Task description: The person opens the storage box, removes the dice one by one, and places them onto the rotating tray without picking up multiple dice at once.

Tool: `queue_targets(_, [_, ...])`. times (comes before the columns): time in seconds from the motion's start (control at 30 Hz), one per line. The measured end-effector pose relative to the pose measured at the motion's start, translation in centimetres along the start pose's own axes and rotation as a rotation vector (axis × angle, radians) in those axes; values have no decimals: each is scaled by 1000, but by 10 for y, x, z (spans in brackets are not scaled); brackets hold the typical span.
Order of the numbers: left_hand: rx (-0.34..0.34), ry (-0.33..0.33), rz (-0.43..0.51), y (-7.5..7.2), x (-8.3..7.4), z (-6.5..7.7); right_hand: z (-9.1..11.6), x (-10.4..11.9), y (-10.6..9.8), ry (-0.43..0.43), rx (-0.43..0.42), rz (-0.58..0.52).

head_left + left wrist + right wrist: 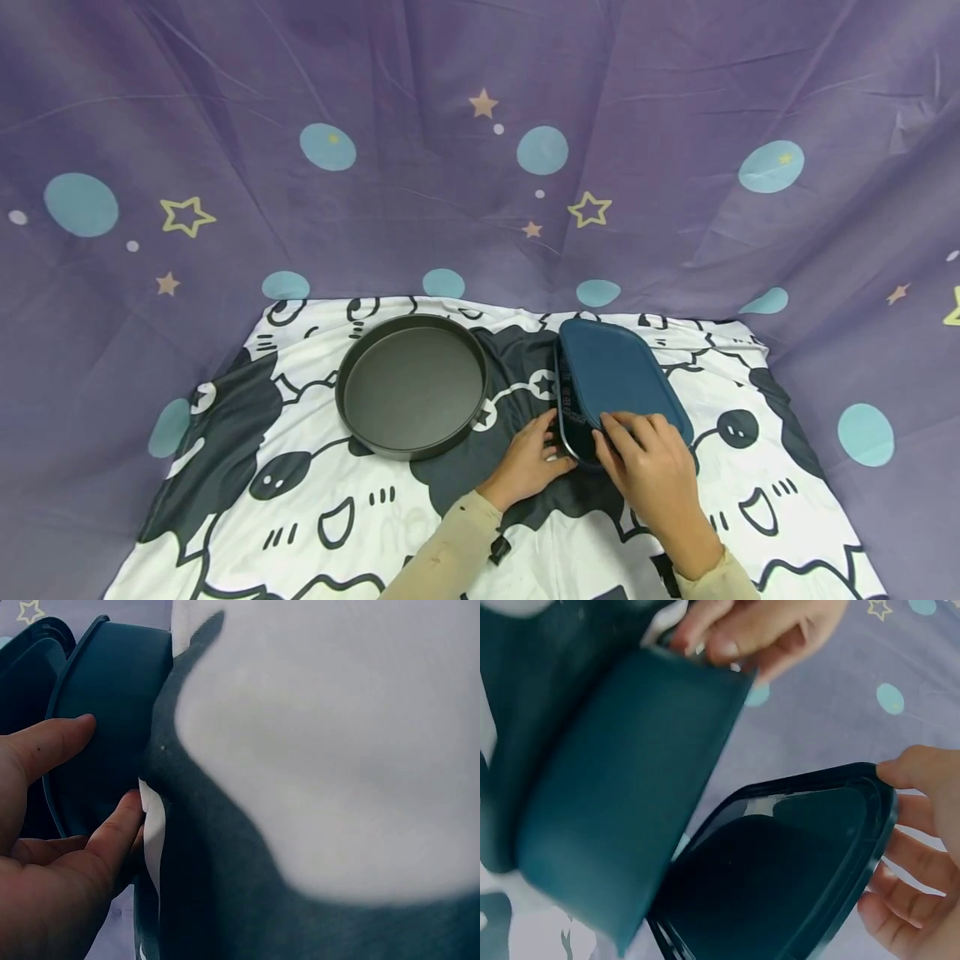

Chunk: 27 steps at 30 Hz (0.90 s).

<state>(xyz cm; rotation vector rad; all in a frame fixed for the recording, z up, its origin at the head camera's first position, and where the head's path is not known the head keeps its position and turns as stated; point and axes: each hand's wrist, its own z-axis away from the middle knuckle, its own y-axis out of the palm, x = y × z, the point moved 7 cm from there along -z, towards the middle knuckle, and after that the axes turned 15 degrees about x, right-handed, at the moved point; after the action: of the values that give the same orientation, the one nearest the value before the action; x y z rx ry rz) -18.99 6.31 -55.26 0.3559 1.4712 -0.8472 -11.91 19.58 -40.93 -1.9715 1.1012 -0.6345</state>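
A dark blue rectangular food container (pixel 574 421) stands on the cloth, with its blue lid (pixel 624 375) raised and tilted over it. My left hand (pixel 527 462) holds the container at its near-left corner; in the left wrist view the thumb rests on the outer wall (pixel 112 682). With thumb and fingers, my right hand (pixel 651 467) pinches the lid by its near edge. The lid's rimmed underside (pixel 780 855) shows in the right wrist view, apart from the container's rim on that side. Most of the container's inside is hidden beneath the lid.
A round dark grey pan (pixel 412 387) lies on the cloth left of the container. The black-and-white patterned cloth (pixel 300 517) is wrinkled around both. A purple curtain (pixel 435 208) with stars and dots hangs behind and at the sides.
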Motion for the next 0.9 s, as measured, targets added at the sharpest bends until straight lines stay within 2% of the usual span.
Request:
queue_targets(0.2, [-21,34,19,-2,-5,2,-1,-17,-22,15,-124,-2])
queue_targets(0.33, [-25,43,29,-2,-4,2,4,-43,-33,101,-231,-77])
queue_targets(0.53, [-27,20,34,0,2,0,29,-97,-38,384,-362,-216])
queue_targets(0.77, [-24,35,42,-1,0,0,70,-142,-37,753,-419,-374])
queue_targets(0.83, [-24,39,43,-1,-1,0,82,-153,-35,840,-445,-462])
queue_targets(0.9, [-21,41,44,-1,-2,0,95,-164,-30,909,-499,-601])
